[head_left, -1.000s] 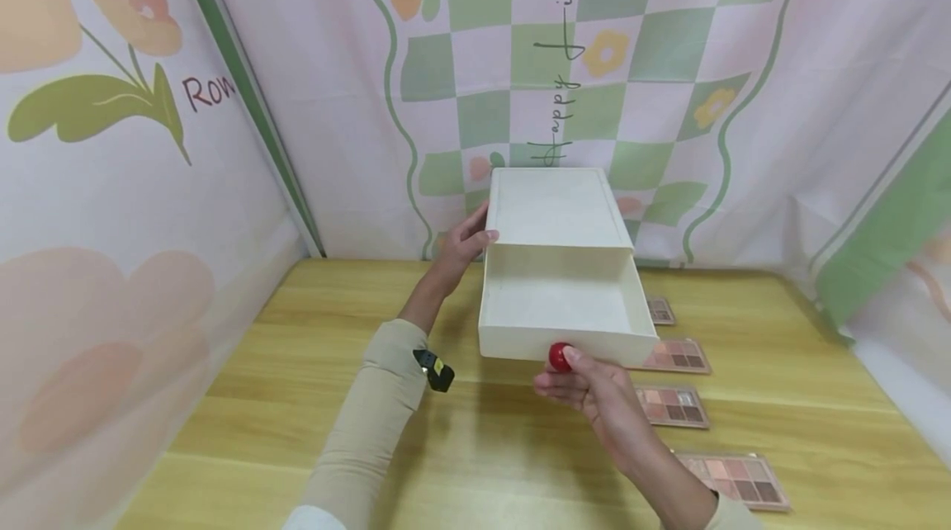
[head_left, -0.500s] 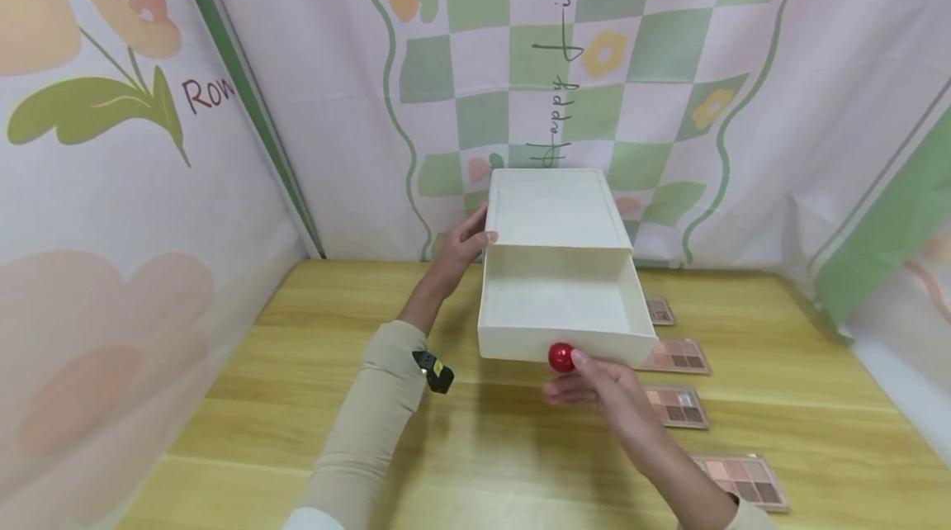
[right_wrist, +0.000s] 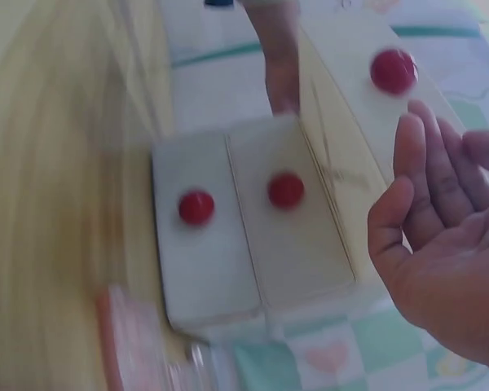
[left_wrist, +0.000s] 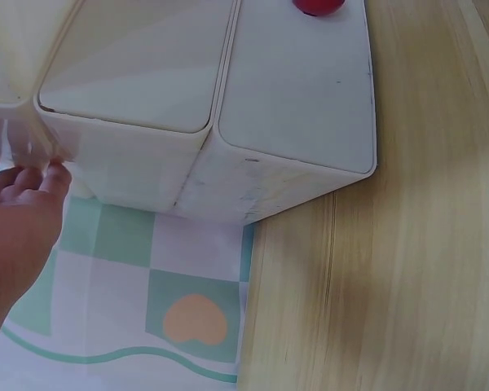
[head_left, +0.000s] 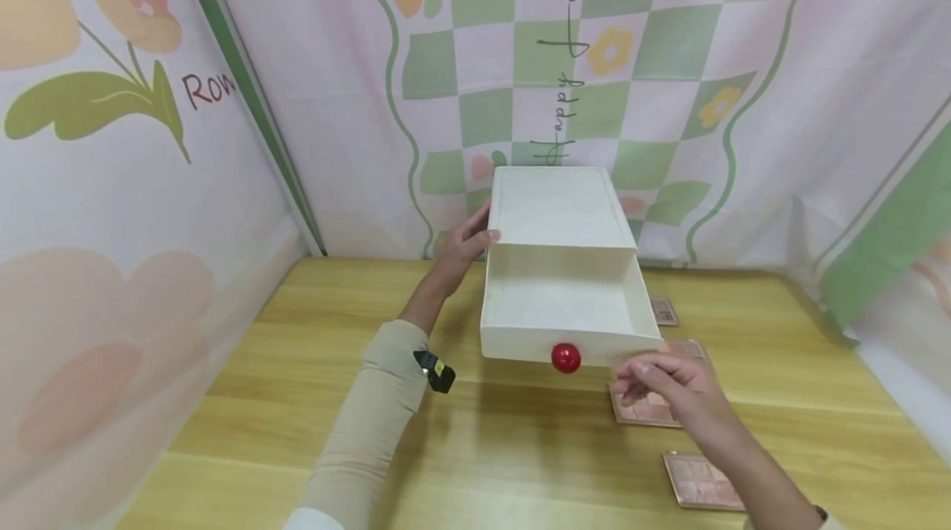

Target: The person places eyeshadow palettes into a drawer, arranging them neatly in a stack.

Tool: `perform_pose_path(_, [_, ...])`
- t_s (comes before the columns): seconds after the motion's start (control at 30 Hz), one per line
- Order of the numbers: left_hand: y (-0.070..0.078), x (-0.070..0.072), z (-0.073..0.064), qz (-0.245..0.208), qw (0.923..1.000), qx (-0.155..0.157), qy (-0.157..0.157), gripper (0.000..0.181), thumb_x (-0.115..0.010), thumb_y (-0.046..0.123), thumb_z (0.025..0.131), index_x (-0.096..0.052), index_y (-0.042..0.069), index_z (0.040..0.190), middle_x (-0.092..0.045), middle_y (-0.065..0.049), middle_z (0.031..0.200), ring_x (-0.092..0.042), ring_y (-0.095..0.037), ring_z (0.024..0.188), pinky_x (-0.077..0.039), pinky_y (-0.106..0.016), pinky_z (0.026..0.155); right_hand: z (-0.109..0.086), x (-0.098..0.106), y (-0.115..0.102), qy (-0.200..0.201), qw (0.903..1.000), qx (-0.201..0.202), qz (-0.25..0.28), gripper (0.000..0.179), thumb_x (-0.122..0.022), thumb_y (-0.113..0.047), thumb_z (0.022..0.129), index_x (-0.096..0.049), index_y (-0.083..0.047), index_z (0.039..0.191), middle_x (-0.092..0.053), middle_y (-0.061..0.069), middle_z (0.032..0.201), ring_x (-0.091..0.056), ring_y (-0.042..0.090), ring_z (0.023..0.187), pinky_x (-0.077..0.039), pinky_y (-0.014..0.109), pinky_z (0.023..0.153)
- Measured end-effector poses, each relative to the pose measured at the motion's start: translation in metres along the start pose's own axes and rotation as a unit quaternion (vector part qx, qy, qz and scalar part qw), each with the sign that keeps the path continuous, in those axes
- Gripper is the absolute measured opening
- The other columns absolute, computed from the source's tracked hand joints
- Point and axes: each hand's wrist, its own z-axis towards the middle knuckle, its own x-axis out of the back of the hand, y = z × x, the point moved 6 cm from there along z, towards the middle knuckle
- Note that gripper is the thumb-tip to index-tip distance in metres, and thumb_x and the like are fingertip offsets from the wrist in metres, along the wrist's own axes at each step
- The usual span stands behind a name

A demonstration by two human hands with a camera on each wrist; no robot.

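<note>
A white drawer cabinet (head_left: 560, 206) stands at the back of the table with its top drawer (head_left: 520, 343) pulled out and bare inside. A round red knob (head_left: 566, 357) sits on that drawer's front. My left hand (head_left: 462, 253) rests against the cabinet's left side, thumb at the upper front corner; the left wrist view has its fingertips at the casing. Holding nothing, my right hand (head_left: 679, 390) hovers right of the drawer front with fingers loosely bent. It overlaps an eyeshadow palette (head_left: 648, 412) in the head view. Two lower drawers, one with a knob (right_wrist: 196, 208), are closed.
More eyeshadow palettes lie in a row on the right, including a near palette (head_left: 698, 480) partly behind my forearm and a far palette (head_left: 664, 311) beside the cabinet. The wooden table (head_left: 297, 398) meets printed curtains (head_left: 357, 142) at the back and sides.
My right hand has let go of the red knob and moved right, over the palettes. The top drawer stays pulled out, and my left hand keeps its place on the cabinet.
</note>
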Motion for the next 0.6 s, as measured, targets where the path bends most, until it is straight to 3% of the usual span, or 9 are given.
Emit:
perform_pose_path(0.1, [0.001,0.0,0.0,-0.001,1.0,0.0,0.001,0.081,-0.055,0.03,0.09,-0.024,0.013,0.162,-0.027,-0.009,0.17,-0.031,-0.027,0.156,-0.033,-0.041,0.128,-0.002,0.015,-0.001,-0.001,0.9998,0.02,-0.007,0.046,-0.036,0.015,0.1,-0.074,-0.011,0.108,-0.078,-0.008,0.095,-0.072,0.007,0.078,-0.062,0.021,0.071])
perform_pose_path(0.23, [0.001,0.001,0.0,-0.001,1.0,-0.003,0.001,0.08,-0.055,0.03,0.09,-0.024,0.012,0.162,-0.027,-0.009,0.17,-0.031,-0.027,0.156,-0.032,-0.04,0.128,-0.003,0.04,0.004,0.013,0.9997,0.015,-0.017,0.045,-0.036,0.014,0.101,-0.075,-0.009,0.107,-0.078,-0.008,0.096,-0.071,0.007,0.078,-0.06,0.02,0.072])
perform_pose_path(0.4, [0.001,0.0,-0.002,-0.002,1.0,-0.005,-0.002,0.079,-0.054,0.028,0.091,-0.023,0.012,0.162,-0.026,-0.009,0.17,-0.03,-0.026,0.156,-0.032,-0.04,0.128,0.0,0.082,0.021,0.049,0.996,-0.037,-0.065,0.038,-0.041,0.005,0.104,-0.075,-0.011,0.105,-0.079,-0.011,0.094,-0.072,0.005,0.079,-0.059,0.016,0.074])
perform_pose_path(0.6, [0.003,-0.002,-0.002,-0.003,1.0,-0.001,-0.005,0.082,-0.054,0.03,0.09,-0.02,0.012,0.163,-0.023,-0.008,0.171,-0.028,-0.025,0.158,-0.029,-0.038,0.129,0.006,0.135,0.046,0.084,0.9836,-0.081,-0.137,0.032,-0.048,-0.003,0.104,-0.074,-0.021,0.108,-0.078,-0.018,0.095,-0.072,0.0,0.08,-0.057,0.009,0.077])
